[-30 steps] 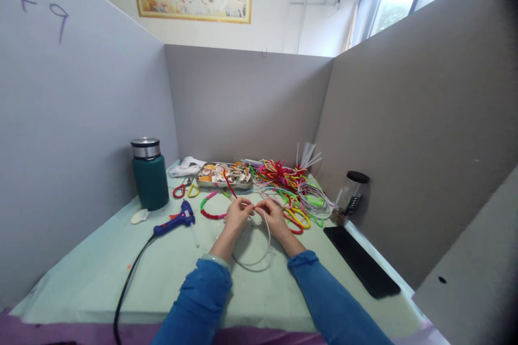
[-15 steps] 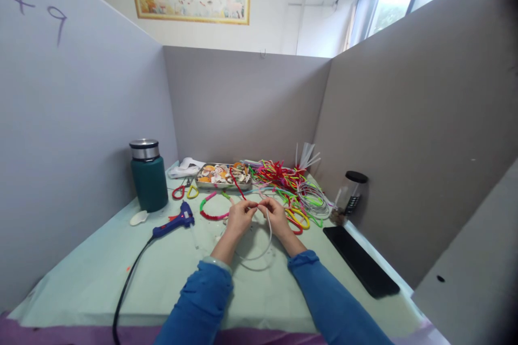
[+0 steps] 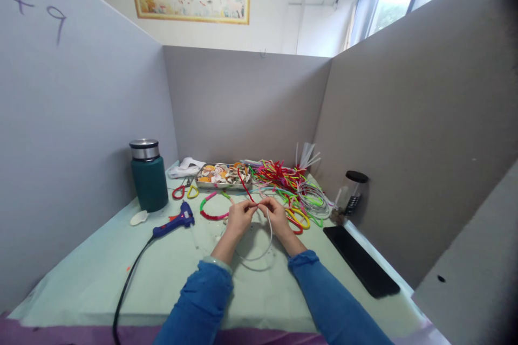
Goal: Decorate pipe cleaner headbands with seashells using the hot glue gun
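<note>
A thin white hoop (image 3: 270, 240) hangs below my fingertips, close over the table, part of it hidden behind my left forearm. My left hand (image 3: 240, 217) is closed in a pinch at the top of the hoop, where a red pipe cleaner (image 3: 245, 186) meets it. The pipe cleaner's free end sticks up and away toward the tray. My right hand (image 3: 275, 216) pinches the hoop right beside the left fingertips. The exact contact between fingers, hoop and pipe cleaner is too small to make out. Beyond my left hand lies a ring wrapped in coloured pipe cleaners (image 3: 210, 218).
At left are a blue glue gun (image 3: 174, 222) with a black cord, a green flask (image 3: 149, 186) and a white spoon (image 3: 138, 218). Behind stand a metal tray (image 3: 218, 186) of shells and piled pipe cleaners (image 3: 279, 175). Scissors (image 3: 301, 219), a jar (image 3: 352, 197) and a black slab (image 3: 361, 261) lie right.
The free end of the red pipe cleaner has swung to the right. Both hands and the hoop stay almost in place.
</note>
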`<action>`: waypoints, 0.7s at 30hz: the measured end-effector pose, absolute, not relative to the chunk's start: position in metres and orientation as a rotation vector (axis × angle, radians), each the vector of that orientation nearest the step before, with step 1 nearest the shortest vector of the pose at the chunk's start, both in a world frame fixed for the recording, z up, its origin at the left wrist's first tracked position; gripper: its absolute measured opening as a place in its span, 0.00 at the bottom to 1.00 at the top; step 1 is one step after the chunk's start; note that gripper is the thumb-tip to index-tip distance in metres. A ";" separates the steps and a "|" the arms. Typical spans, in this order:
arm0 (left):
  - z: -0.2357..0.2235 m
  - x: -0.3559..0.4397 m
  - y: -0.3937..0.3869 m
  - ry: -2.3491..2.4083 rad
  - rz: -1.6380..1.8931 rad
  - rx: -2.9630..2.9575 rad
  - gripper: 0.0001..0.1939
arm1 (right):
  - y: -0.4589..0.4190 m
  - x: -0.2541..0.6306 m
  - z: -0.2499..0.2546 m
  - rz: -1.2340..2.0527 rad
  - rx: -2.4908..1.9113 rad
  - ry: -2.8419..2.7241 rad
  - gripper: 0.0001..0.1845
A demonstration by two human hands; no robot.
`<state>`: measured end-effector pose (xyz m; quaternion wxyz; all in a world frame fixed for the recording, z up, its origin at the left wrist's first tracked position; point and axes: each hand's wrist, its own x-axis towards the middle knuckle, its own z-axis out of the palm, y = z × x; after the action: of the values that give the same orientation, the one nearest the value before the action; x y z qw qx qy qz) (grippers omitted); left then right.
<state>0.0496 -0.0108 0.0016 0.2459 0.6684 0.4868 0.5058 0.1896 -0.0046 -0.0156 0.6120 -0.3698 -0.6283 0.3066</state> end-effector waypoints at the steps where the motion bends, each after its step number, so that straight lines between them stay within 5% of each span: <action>1: 0.002 0.049 -0.011 1.328 1.374 1.838 0.06 | -0.004 0.190 -0.016 0.707 -0.852 -1.449 0.07; 21: 0.002 0.044 -0.004 1.263 1.636 1.432 0.08 | -0.011 0.176 -0.022 0.938 -0.929 -1.582 0.16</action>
<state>0.0437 -0.0040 0.0020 0.3084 0.5419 0.4778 0.6188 0.1764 -0.0106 -0.0224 0.5145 -0.3867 -0.6582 0.3904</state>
